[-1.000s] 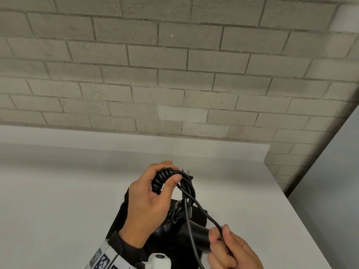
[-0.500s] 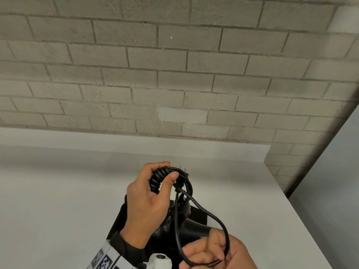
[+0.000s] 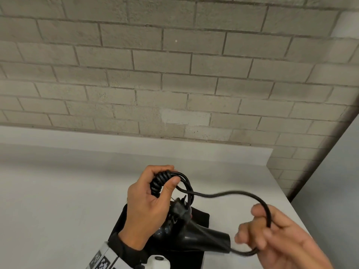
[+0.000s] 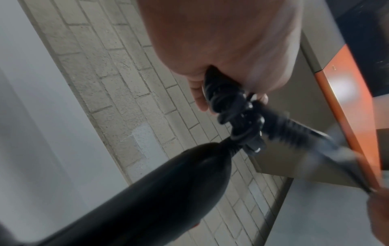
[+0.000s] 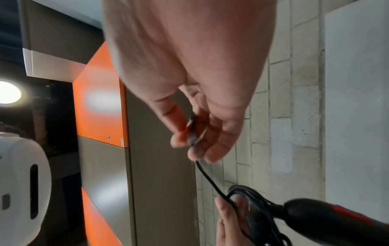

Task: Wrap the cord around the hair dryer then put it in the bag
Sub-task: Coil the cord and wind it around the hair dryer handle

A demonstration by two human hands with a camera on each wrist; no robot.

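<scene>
My left hand (image 3: pixel 153 199) grips a bundle of coiled black cord (image 3: pixel 160 181) above the black hair dryer (image 3: pixel 204 237), whose barrel points right, low over the black bag (image 3: pixel 200 214) on the table. A loose length of the cord (image 3: pixel 233 192) arcs rightwards to my right hand (image 3: pixel 272 235), which holds it in curled fingers and is blurred. In the left wrist view my left hand (image 4: pixel 223 79) clasps the coils beside the dryer handle (image 4: pixel 157 191). In the right wrist view my right hand (image 5: pixel 193 133) pinches the cord (image 5: pixel 208 179), with the dryer (image 5: pixel 336 219) at the lower right.
The white table (image 3: pixel 58 200) runs to a pale brick wall (image 3: pixel 174 74) at the back; its right edge drops off near my right hand. A grey panel (image 3: pixel 334 181) stands at the far right. Orange and grey panels (image 5: pixel 101 99) show in the wrist views.
My right hand has swung out to the right and upward, drawing the loose cord into a wide loop. My left hand keeps its grip on the coils and has hardly moved.
</scene>
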